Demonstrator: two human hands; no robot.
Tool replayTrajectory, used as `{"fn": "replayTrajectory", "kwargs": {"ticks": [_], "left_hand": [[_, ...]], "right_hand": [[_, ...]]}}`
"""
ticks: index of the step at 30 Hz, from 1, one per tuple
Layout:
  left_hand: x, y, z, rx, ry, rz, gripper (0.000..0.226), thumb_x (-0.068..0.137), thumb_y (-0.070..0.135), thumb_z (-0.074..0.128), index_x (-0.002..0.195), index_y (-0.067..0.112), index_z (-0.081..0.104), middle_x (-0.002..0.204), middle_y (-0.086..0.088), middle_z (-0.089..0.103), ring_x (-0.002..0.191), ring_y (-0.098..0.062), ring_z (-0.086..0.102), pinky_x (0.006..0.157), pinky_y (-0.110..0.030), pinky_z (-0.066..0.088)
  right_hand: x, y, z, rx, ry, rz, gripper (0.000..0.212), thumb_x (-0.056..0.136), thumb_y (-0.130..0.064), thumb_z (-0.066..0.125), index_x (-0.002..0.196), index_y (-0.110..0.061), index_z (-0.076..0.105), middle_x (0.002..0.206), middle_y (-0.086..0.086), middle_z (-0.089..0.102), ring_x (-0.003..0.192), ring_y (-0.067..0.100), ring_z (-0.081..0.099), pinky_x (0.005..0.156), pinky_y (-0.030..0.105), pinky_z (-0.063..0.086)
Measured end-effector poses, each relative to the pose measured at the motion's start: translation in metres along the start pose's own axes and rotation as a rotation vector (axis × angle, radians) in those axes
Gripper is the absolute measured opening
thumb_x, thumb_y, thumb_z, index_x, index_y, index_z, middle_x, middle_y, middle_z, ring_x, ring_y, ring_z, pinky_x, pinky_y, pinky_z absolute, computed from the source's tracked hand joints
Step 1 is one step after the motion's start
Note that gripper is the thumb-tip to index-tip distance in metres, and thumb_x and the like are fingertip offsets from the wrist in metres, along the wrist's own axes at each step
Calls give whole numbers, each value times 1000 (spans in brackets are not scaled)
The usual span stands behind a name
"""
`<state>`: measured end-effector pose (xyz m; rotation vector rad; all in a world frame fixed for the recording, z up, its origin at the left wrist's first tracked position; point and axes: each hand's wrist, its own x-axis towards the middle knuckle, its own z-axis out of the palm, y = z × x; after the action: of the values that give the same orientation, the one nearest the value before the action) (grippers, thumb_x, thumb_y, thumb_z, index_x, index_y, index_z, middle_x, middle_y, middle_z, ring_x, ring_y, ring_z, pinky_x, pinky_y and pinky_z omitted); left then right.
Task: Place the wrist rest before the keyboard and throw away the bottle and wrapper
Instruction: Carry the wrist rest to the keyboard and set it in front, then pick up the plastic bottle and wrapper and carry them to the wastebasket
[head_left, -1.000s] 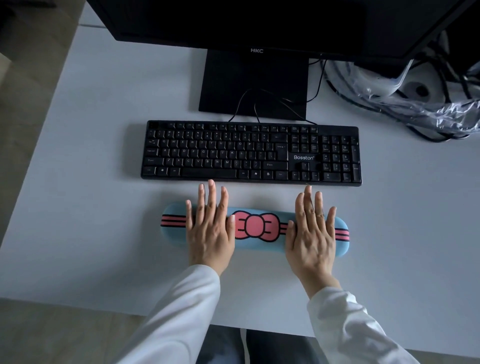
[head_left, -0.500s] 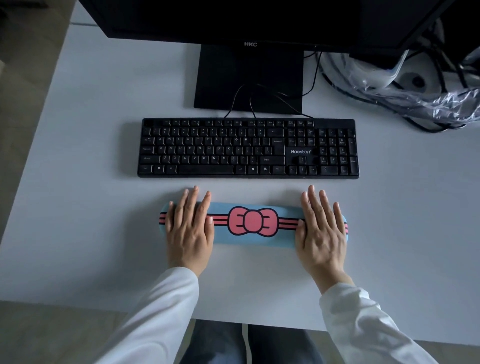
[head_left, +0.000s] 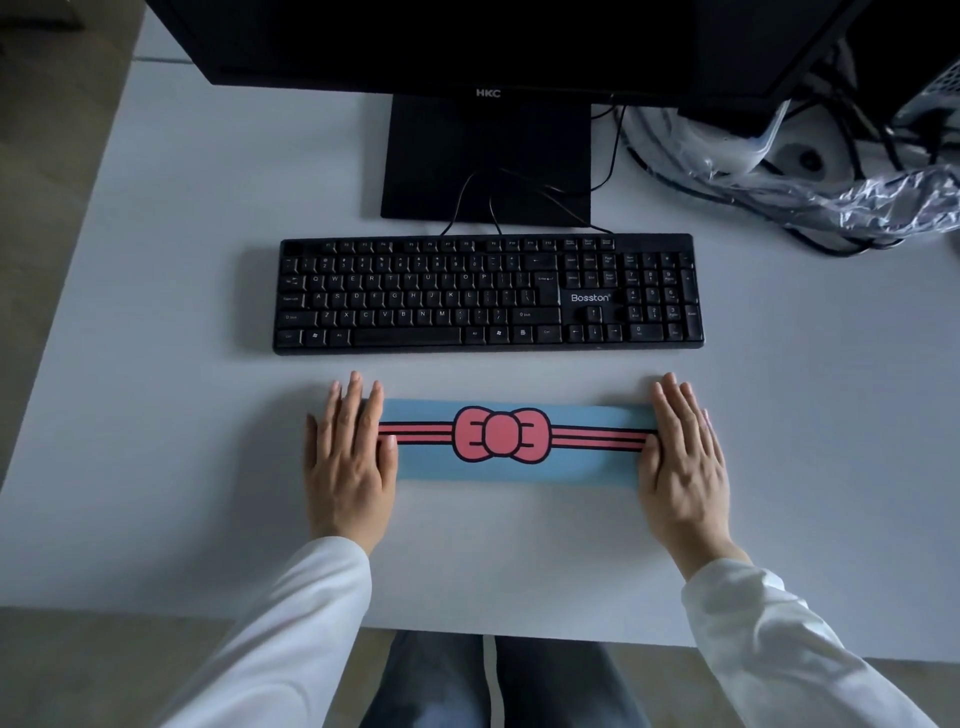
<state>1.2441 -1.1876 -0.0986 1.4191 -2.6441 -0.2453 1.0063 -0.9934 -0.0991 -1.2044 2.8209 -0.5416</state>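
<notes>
Item: blue bow-print wrist rest (head_left: 511, 441), lying near of the Bosston keyboard (head_left: 488, 293); my left hand (head_left: 349, 457) and right hand (head_left: 681, 457) flat on its ends, fingers extended, gripping nothing. Step: placement, seemingly done. Next: reach far right for the plastic wrapper (head_left: 852, 192); bottle not identifiable.

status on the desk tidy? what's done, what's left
Done: wrist rest lies flat before the keyboard, parallel, small gap. In hand: left hand and right hand rest flat on its ends. Left: crumpled clear wrapper sits at the desk's far right; no bottle clearly visible.
</notes>
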Motion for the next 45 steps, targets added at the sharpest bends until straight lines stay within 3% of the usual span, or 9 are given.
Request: {"fn": "replayTrajectory", "kwargs": {"ticks": [4, 9, 15, 19, 24, 32, 36, 40, 45], "left_hand": [[-2, -11, -4, -36, -44, -28, 51, 91, 30, 27, 140, 18, 31, 151, -11, 35, 139, -21, 19, 112, -41, 16], [-6, -17, -16, -98, -88, -194, 63, 87, 40, 17, 144, 14, 27, 154, -12, 29, 143, -24, 26, 115, -47, 14], [-4, -22, -28, -59, -118, -164, 72, 83, 44, 11, 141, 7, 34, 155, -16, 22, 146, -28, 18, 116, -49, 2], [-6, -19, -33, -83, -97, -53, 60, 83, 34, 25, 135, 8, 42, 147, -20, 39, 140, -36, 30, 115, -52, 12], [-12, 6, -39, -141, -62, 71, 48, 79, 13, 45, 127, 12, 52, 131, -22, 57, 129, -44, 45, 109, -57, 25], [-30, 107, -44, -283, -133, 182, 35, 77, 8, 48, 108, 6, 63, 126, -20, 59, 125, -42, 48, 105, -52, 34], [-46, 179, -40, -302, -170, 232, 28, 78, 3, 54, 103, 4, 65, 127, -22, 58, 124, -43, 49, 100, -53, 38], [-75, 271, -31, -319, -144, 370, 35, 72, 14, 42, 93, 4, 68, 110, -23, 67, 107, -45, 61, 88, -53, 48], [-117, 378, -28, -371, -202, 468, 32, 66, 7, 51, 92, 2, 70, 108, -26, 67, 106, -46, 62, 89, -55, 47]], "right_hand": [[-8, 3, -6, -36, -30, 152, 53, 94, -28, 21, 140, -8, 37, 149, 10, 37, 139, 19, 27, 117, 25, 6], [-9, -6, -19, -31, -121, 290, 61, 91, -39, 11, 143, -16, 32, 154, 4, 27, 144, 23, 20, 118, 37, 10], [-27, -25, -37, -73, -196, 419, 49, 96, -23, 29, 144, -13, 32, 155, 10, 26, 145, 28, 15, 118, 41, 7], [-49, -46, -49, -53, -138, 422, 48, 94, -18, 39, 141, -12, 36, 151, 11, 34, 144, 28, 21, 117, 38, 9], [-74, -50, -68, -37, -69, 415, 46, 90, -12, 47, 136, -10, 45, 144, 14, 44, 139, 30, 32, 114, 42, 22], [-106, 9, -117, -23, 129, 436, 42, 75, 0, 62, 116, -6, 62, 118, 16, 66, 118, 36, 57, 91, 47, 47], [-124, 61, -147, 12, 172, 466, 39, 74, -3, 60, 113, -6, 64, 113, 15, 68, 112, 37, 60, 88, 47, 50], [-152, 126, -186, 95, 250, 581, 39, 80, -4, 58, 119, -8, 61, 122, 12, 64, 117, 35, 56, 90, 42, 48], [-191, 194, -225, 129, 357, 693, 41, 77, -1, 60, 117, -7, 62, 117, 13, 65, 109, 34, 60, 87, 38, 49]]}}
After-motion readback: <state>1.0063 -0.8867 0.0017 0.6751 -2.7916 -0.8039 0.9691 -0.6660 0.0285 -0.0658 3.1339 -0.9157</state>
